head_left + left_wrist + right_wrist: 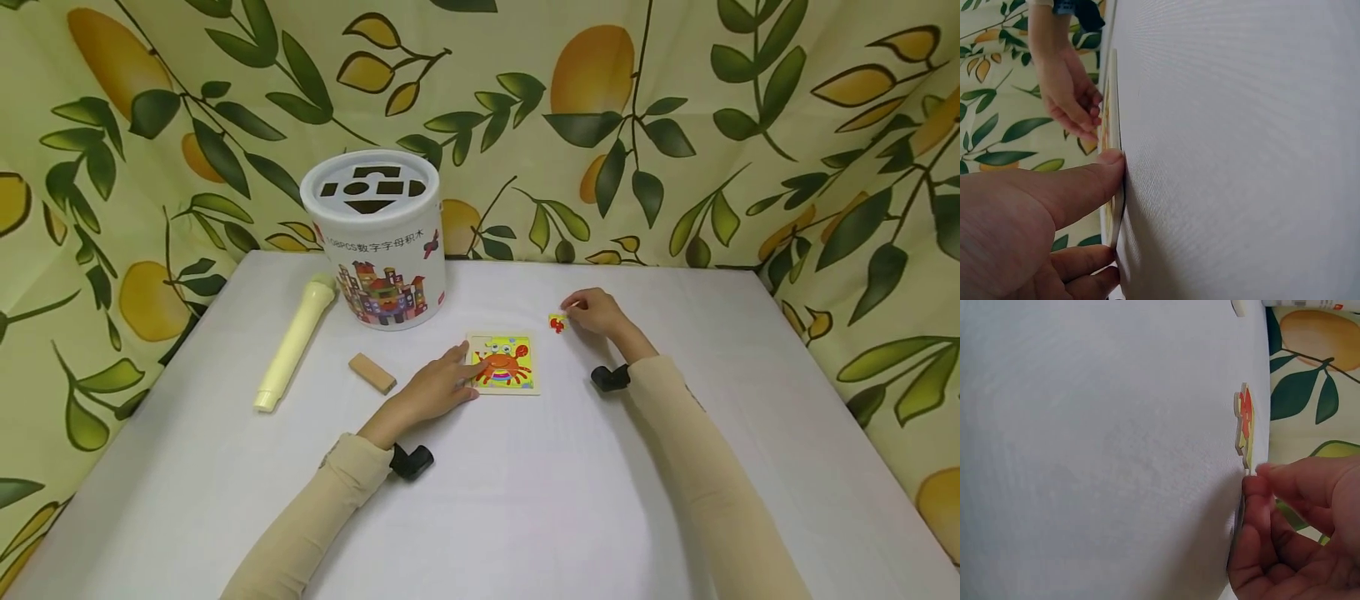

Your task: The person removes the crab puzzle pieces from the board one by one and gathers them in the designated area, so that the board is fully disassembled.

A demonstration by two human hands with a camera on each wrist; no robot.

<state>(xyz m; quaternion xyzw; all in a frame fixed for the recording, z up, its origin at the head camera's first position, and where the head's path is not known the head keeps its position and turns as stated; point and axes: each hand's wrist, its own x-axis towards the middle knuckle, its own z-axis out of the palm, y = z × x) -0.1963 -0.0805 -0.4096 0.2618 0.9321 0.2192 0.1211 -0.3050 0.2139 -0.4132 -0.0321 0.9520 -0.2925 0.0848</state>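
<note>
A square wooden crab puzzle (504, 375) lies flat on the table, its picture facing up. My left hand (437, 385) holds it at the left side, with one finger laid over the picture. From the left wrist view, the thumb (1094, 184) presses against the board's edge and other fingers touch it further along. To the right of the board, my right hand (596, 313) pinches at the end of a small red and yellow puzzle piece (556, 323). The right wrist view shows that piece (1245, 422) edge-on, reaching beyond the fingertips; the exact contact is partly hidden.
A white lidded block bucket (382, 250) with shaped holes stands at the back left. Beside it lies a pale yellow microphone-shaped stick (292, 350). A small wooden block (372, 373) is left of my left hand. Patterned cloth (495, 125) hangs behind the table.
</note>
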